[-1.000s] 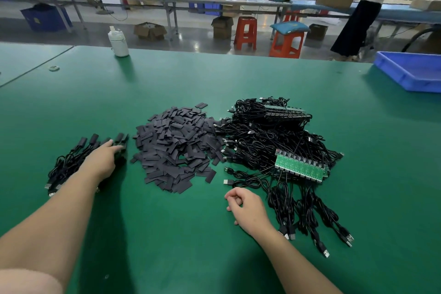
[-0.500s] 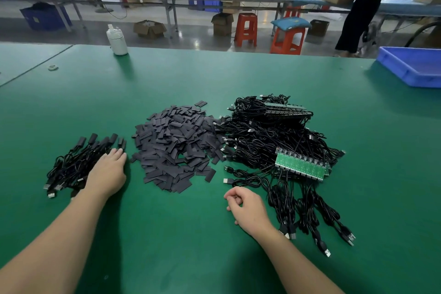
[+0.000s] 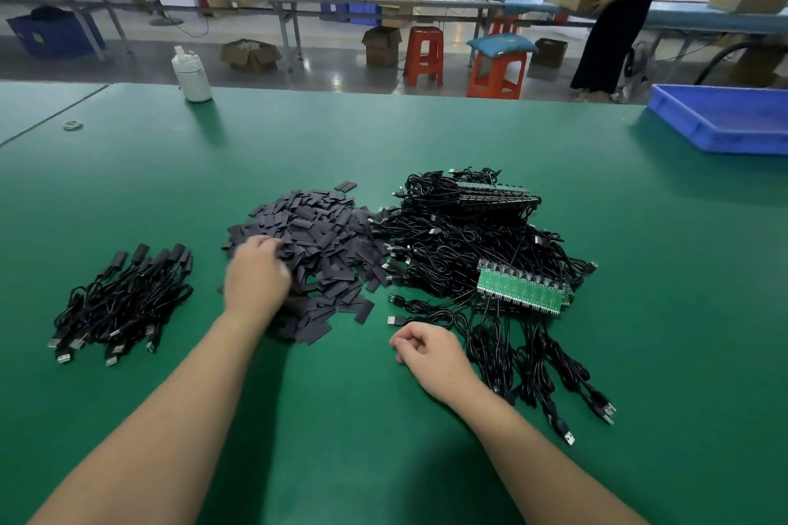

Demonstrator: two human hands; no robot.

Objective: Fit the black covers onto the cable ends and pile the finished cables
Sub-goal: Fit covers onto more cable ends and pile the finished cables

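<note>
A heap of flat black covers (image 3: 328,234) lies in the middle of the green table (image 3: 426,141). My left hand (image 3: 256,279) rests on the heap's left side, fingers spread loosely into the covers and blurred by motion. Left of it lies the pile of finished cables (image 3: 123,298) with covered ends. To the right is a tangle of bare black cables (image 3: 452,243) with green circuit boards (image 3: 522,290). My right hand (image 3: 428,354) rests on the table in front of that tangle, fingers loosely curled, holding nothing I can see.
A blue tray (image 3: 725,124) stands at the table's far right edge. A white bottle (image 3: 194,75) stands at the far left edge, with a small ring (image 3: 72,124) near it. Beyond the table a person (image 3: 614,26) carries a cardboard box beside orange stools.
My left hand has left the finished cable pile and moved right onto the heap of covers. My right hand has stayed where it was.
</note>
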